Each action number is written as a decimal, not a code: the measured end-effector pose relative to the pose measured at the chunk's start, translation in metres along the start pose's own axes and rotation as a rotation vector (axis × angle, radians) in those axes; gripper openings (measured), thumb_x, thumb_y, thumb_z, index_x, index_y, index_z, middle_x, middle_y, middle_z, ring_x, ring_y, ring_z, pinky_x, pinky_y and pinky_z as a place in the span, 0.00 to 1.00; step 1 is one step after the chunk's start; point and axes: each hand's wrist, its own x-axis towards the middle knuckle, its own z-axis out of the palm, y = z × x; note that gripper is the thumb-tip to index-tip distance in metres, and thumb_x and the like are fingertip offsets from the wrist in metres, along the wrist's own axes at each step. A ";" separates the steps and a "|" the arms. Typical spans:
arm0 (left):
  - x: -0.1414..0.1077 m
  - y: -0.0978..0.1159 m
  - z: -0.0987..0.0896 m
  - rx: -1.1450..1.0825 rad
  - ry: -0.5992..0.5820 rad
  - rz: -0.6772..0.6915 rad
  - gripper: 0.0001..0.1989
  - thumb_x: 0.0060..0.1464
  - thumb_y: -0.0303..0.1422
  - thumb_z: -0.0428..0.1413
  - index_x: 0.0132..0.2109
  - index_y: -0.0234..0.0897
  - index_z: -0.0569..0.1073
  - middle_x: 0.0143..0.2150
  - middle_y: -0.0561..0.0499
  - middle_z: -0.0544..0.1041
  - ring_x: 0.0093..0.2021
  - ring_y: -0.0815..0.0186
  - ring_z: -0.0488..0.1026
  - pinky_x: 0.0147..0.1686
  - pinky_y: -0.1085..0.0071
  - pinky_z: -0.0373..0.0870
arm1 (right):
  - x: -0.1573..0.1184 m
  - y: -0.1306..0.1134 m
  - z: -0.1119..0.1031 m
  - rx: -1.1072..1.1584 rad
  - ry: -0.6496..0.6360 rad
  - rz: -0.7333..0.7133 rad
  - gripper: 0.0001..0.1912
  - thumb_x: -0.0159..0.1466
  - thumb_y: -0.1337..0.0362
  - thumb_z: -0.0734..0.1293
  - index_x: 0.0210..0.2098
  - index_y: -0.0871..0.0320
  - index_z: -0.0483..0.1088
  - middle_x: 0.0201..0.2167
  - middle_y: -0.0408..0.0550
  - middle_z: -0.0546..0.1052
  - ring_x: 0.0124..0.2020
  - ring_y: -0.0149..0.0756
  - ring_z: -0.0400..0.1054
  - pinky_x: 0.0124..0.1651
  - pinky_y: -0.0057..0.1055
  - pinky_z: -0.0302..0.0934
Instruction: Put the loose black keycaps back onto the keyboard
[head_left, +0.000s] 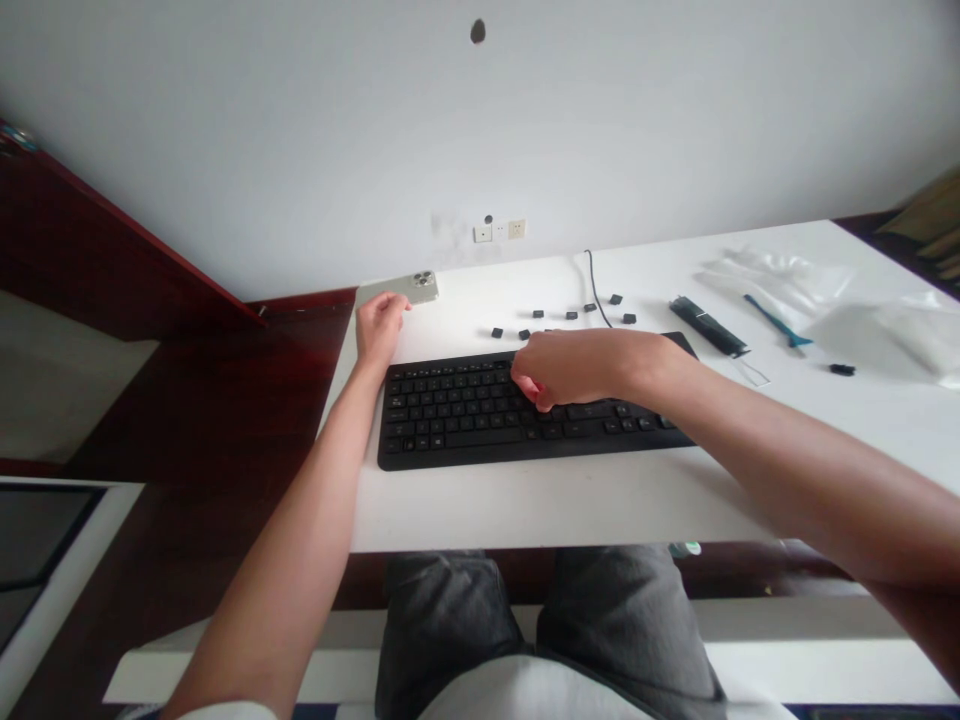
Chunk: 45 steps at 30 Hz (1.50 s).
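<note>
A black keyboard (480, 455) lies on the white table. My right hand (566, 368) is over its upper middle, fingers curled down to the keys; whether anything is between the fingertips is hidden. Behind the keyboard's left end, my left hand (381, 325) rests with fingers curled, beside a phone (405, 291) lying camera side up; what the fingers hold, if anything, cannot be made out. Several loose black keycaps (571, 315) are scattered behind the keyboard, some close to my right hand.
A cable (594, 285) runs behind the keyboard. To the right lie a black packet (707, 326), a blue tool (780, 322), a small black brush-like piece (842, 370) and clear plastic bags (780, 278). The table's front edge (555, 548) is near my legs.
</note>
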 end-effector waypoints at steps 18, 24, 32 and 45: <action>0.000 -0.004 0.001 0.026 -0.012 0.011 0.08 0.53 0.35 0.60 0.27 0.38 0.76 0.19 0.57 0.60 0.21 0.71 0.55 0.23 0.71 0.49 | -0.002 -0.001 -0.004 0.003 -0.099 -0.047 0.06 0.60 0.64 0.75 0.38 0.56 0.83 0.38 0.51 0.83 0.34 0.42 0.75 0.34 0.35 0.60; -0.001 -0.003 0.001 0.039 -0.019 0.015 0.09 0.54 0.36 0.59 0.28 0.37 0.75 0.19 0.57 0.60 0.21 0.70 0.56 0.23 0.71 0.49 | -0.014 -0.011 0.013 -0.041 0.013 -0.056 0.07 0.62 0.72 0.71 0.31 0.58 0.82 0.30 0.50 0.81 0.30 0.40 0.74 0.33 0.35 0.58; -0.002 0.000 0.002 0.066 -0.041 0.006 0.09 0.54 0.36 0.59 0.29 0.37 0.75 0.20 0.57 0.62 0.22 0.71 0.58 0.24 0.72 0.51 | -0.026 0.042 0.052 0.330 0.320 -0.342 0.09 0.69 0.62 0.68 0.36 0.56 0.80 0.38 0.47 0.83 0.37 0.35 0.78 0.40 0.30 0.70; -0.001 -0.002 0.001 0.047 -0.020 0.010 0.08 0.52 0.36 0.60 0.28 0.37 0.76 0.19 0.58 0.60 0.21 0.72 0.55 0.22 0.72 0.48 | -0.024 0.041 0.067 0.257 0.492 -0.480 0.08 0.70 0.69 0.70 0.40 0.57 0.83 0.39 0.46 0.84 0.35 0.32 0.77 0.38 0.29 0.67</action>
